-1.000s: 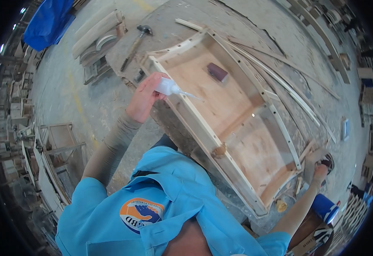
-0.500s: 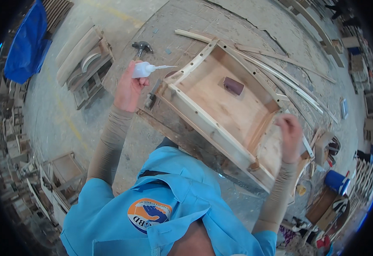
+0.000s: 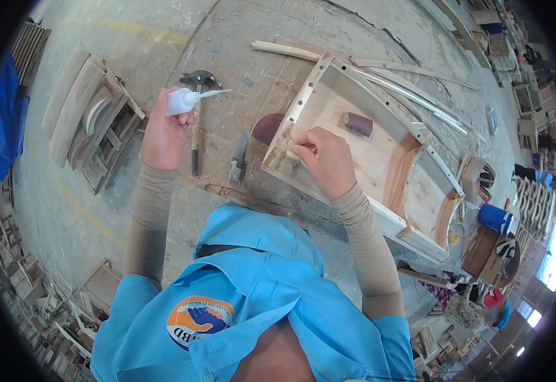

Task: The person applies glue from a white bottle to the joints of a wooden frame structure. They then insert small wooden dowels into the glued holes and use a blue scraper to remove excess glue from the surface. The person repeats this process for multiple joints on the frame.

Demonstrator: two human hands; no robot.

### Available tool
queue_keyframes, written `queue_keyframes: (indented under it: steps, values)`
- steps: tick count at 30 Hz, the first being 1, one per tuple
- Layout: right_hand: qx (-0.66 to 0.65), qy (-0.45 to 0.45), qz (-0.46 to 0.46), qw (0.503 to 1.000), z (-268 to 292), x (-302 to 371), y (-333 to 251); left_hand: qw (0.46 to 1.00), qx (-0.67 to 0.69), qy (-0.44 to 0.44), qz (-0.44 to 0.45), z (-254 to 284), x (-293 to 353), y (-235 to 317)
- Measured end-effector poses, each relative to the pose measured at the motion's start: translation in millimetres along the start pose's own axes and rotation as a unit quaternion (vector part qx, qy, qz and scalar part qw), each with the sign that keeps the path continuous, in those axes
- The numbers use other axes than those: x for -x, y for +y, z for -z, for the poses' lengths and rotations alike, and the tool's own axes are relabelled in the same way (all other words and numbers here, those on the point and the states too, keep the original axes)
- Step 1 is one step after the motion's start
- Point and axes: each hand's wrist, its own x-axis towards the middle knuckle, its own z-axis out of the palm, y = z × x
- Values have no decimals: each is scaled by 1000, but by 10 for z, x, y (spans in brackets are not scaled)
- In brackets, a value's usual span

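Left hand [image 3: 163, 130] gripping white glue bottle [image 3: 185, 100] aloft; right hand [image 3: 323, 159] fingers pinched at unfinished wooden frame [image 3: 389, 184] corner; hammer [image 3: 197, 108] idle on worktop [image 3: 239, 57].

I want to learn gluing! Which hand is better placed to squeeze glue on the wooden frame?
Probably the left hand: its grip already holds the white glue bottle, nozzle out. The right hand rests on the wooden frame, bottle-free.

The left hand [image 3: 163, 130] is raised, with the forearm going up from the lower edge, and its fingers are closed around something it holds. The right hand [image 3: 325, 159] is lower and more to the right, palm down, fingers bent together and pressing at the tips. Both forearms wear tan sleeves.
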Motion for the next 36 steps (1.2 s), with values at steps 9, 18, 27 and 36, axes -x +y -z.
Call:
queue_keyframes:
  steps: [9, 18, 27, 36]
  values:
    - [146, -45, -12, 988, 4, 18, -288, 998, 44, -20, 29, -85, -393, -156]
    - [140, -37, -16, 989, -139, 272, -489, 997, 40, -48, 54, -190, -607, -278]
    - [100, -58, -43, 992, -86, 330, -547, 997, -7, -59, 47, -292, -586, -297]
    - [88, -65, -42, 993, -145, 400, -507, 992, -94, -72, 48, -421, -509, -248]
